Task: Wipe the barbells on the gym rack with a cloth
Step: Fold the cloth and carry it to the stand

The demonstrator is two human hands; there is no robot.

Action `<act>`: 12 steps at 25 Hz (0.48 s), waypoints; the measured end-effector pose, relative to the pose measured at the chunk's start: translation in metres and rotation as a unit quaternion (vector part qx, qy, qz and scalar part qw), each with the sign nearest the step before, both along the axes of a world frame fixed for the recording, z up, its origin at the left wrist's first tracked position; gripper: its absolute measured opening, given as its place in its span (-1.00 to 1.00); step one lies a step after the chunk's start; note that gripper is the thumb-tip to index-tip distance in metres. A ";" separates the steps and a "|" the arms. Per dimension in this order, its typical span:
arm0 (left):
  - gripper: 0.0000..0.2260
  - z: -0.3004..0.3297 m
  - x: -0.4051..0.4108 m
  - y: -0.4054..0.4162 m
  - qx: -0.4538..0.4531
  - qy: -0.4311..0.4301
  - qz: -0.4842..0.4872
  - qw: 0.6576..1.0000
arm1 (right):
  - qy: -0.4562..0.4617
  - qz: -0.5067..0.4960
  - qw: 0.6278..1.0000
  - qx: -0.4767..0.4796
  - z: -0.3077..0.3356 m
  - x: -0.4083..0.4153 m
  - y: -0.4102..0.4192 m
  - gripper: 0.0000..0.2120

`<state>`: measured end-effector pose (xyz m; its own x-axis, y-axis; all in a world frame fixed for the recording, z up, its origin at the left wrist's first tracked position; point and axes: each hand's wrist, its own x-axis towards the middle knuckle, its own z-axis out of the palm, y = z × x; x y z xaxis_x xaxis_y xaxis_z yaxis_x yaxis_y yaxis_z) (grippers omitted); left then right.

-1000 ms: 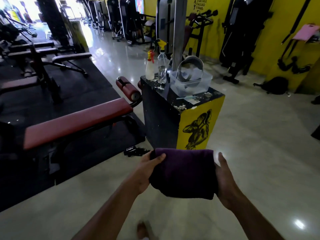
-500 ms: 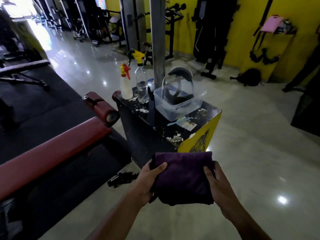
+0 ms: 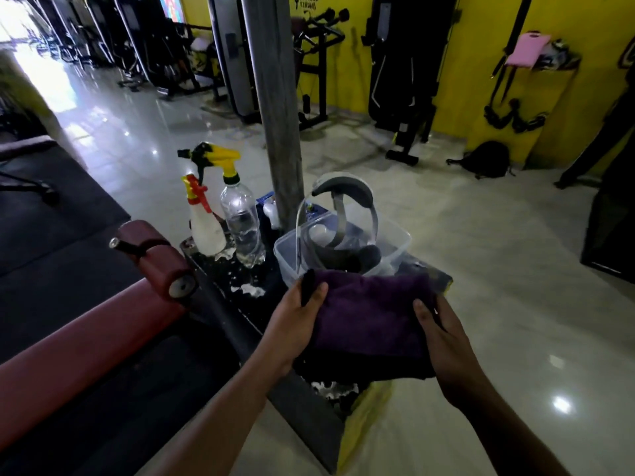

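The cloth (image 3: 372, 321) is a thick, dark purple folded towel, held over a black-topped stand (image 3: 240, 304). The left hand (image 3: 292, 321) grips its left edge, thumb on top; the right hand (image 3: 443, 341) clasps the right edge. The cloth hides most fingers and the stand's top.

Tabletop (image 3: 220, 269): near half hidden under the purple cloth (image 3: 371, 321).
Left hand (image 3: 292, 324): fingers behind the cloth, only thumb showing.
Clear tub (image 3: 395, 242): front wall covered by cloth.
Red bench (image 3: 68, 352): cut off at the left edge.
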<state>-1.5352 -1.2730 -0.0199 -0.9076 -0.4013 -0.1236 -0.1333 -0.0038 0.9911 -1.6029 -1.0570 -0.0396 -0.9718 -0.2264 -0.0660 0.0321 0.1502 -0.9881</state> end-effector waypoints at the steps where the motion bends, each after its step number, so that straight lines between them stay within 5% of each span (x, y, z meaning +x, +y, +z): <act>1: -0.79 0.005 -0.017 -0.009 -0.005 0.004 0.004 1.000 | 0.010 -0.006 1.000 0.002 0.004 -0.017 -0.009 -0.70; 12: -0.61 0.024 -0.148 -0.075 -0.079 0.024 -0.009 0.997 | 0.058 -0.049 0.996 0.040 0.036 -0.127 -0.066 -0.77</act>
<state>-1.6834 -1.3478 0.0043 -0.9186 -0.3950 -0.0157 -0.0835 0.1549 0.9844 -1.7300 -1.1227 -0.0032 -0.9910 -0.1294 0.0347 -0.0640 0.2302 -0.9710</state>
